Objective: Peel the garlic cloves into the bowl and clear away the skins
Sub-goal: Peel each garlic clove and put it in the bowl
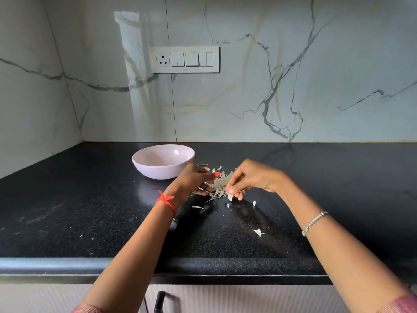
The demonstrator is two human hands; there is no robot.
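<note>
A pale pink bowl (pixel 163 161) stands on the black countertop, left of my hands; its inside is hidden from this angle. A heap of papery garlic skins (pixel 219 184) lies between my hands. My left hand (pixel 194 180) rests curled against the left side of the heap, fingers touching the skins. My right hand (pixel 250 179) is on the heap's right side, thumb and fingers pinched on a piece of skin (pixel 230 197) hanging below them. Stray skin flakes lie nearer me, one (pixel 258 232) by my right forearm, another (pixel 198 207) under my left wrist.
The black granite countertop (pixel 90 211) runs to a marble wall behind and on the left. A switch panel with a socket (pixel 185 59) is on the back wall. A cabinet handle (pixel 159 301) shows below the counter's front edge.
</note>
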